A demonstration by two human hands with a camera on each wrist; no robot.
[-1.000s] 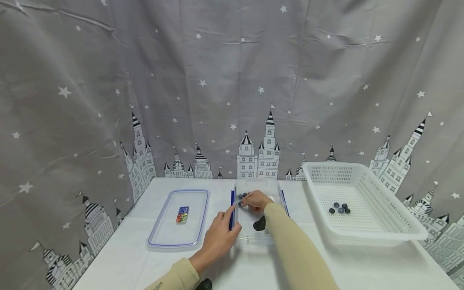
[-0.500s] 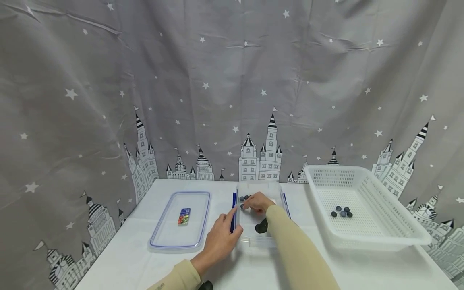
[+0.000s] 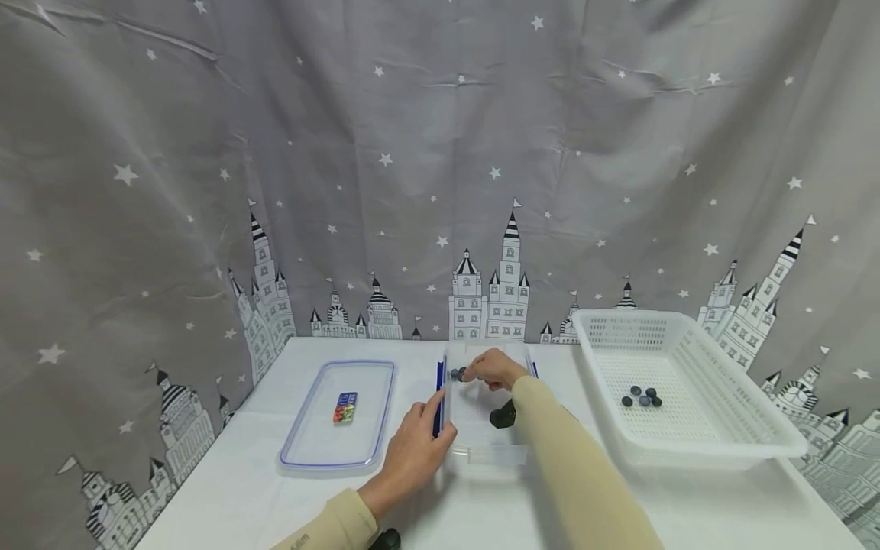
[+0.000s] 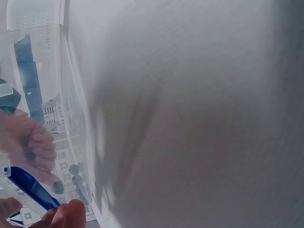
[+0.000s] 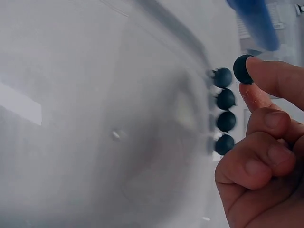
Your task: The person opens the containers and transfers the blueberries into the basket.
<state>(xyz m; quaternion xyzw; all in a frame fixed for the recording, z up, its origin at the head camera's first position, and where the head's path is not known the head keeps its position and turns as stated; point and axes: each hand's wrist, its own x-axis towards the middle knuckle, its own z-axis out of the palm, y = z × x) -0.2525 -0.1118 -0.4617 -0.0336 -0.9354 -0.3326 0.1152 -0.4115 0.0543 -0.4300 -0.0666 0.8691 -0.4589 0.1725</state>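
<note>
My right hand (image 3: 496, 370) is over a clear plastic container (image 3: 488, 454), pinching one blueberry (image 5: 242, 69) between thumb and index finger; its other fingers curl in toward the palm. Below that berry, several more blueberries (image 5: 225, 99) line up in a row along the container's left side. My left hand (image 3: 415, 441) rests at that same side from outside, index finger extended along the rim and thumb spread lower down. Between them shows a blue side latch (image 4: 32, 187), the fingertips right at its end in the left wrist view.
To the left lies a clear lid (image 3: 312, 439) with a blue seal and a small colourful label (image 3: 345, 408). A white perforated basket (image 3: 722, 441) stands on the right with several blueberries (image 3: 645, 397) in it. Behind the white table hangs a grey castle-print curtain (image 3: 412, 153).
My right hand has risen a little from the container's floor, with a blueberry pinched in its fingertips. The left hand stays in place at the container's side.
</note>
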